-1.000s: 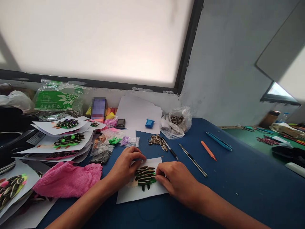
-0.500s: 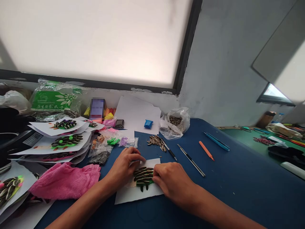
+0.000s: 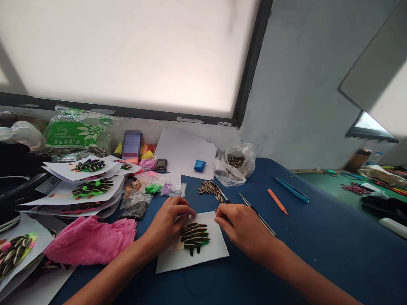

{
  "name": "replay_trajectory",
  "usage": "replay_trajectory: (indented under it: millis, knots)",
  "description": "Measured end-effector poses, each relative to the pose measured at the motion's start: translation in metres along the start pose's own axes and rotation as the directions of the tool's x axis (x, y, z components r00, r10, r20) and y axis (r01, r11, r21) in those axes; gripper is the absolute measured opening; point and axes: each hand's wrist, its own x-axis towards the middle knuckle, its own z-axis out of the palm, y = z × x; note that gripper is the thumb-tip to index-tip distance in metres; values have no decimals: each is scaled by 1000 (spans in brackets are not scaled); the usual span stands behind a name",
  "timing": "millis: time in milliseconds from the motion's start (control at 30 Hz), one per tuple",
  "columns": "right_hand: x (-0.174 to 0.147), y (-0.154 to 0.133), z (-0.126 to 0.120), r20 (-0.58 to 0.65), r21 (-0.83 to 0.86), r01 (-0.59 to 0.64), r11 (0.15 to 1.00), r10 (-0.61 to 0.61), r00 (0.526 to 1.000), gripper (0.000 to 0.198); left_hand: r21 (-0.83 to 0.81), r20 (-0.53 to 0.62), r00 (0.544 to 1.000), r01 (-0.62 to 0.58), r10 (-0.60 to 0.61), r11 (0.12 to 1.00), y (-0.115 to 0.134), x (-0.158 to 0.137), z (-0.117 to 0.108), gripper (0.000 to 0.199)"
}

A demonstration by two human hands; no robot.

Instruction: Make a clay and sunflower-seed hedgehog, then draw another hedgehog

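A sheet of white paper (image 3: pixel 216 248) lies on the blue table. On it sits a shape of green modelling clay (image 3: pixel 206 243), covered with rows of striped sunflower seeds (image 3: pixel 195 232); two more seeds stick out below like legs. My left hand (image 3: pixel 169 220) rests on the paper's left side with bent fingers, holding it down and hiding part of the shape. At the paper's upper right edge, my right hand (image 3: pixel 246 222) hovers with thumb and fingers apart. A pile of seeds (image 3: pixel 210 189) and a pen (image 3: pixel 224 194) partly hidden by my right hand lie beyond.
A craft knife (image 3: pixel 259 217), an orange pen (image 3: pixel 277 202) and blue tweezers (image 3: pixel 291 188) lie to the right. A bag of seeds (image 3: pixel 237 163) stands at the back. Left are a pink cloth (image 3: pixel 92 239) and stacked papers (image 3: pixel 60 195) with seed figures.
My right hand has moved off the seed-covered shape, up and to the right, and its fingers have come apart. The left hand stays on the paper.
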Motion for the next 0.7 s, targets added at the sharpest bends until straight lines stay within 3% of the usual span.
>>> replay_trajectory:
  millis: [267, 400, 567, 700]
  knots:
    - [26, 28, 17, -150, -63, 39, 997, -48, 988, 20, -14, -4, 1000, 20, -20, 1000, 3, 1, -2, 24]
    - [47, 29, 20, -153, -136, 68, 988, -89, 984, 23, -23, -15, 1000, 13, -13, 1000, 3, 1, -1, 24]
    - [77, 27, 26, -122, -195, 124, 973, -149, 981, 41, -8, -22, 1000, 18, -18, 1000, 4, 1, -1, 24]
    - [86, 26, 29, -55, -206, 162, 965, -177, 983, 33, -4, -12, 1000, 12, -12, 1000, 4, 1, -2, 24]
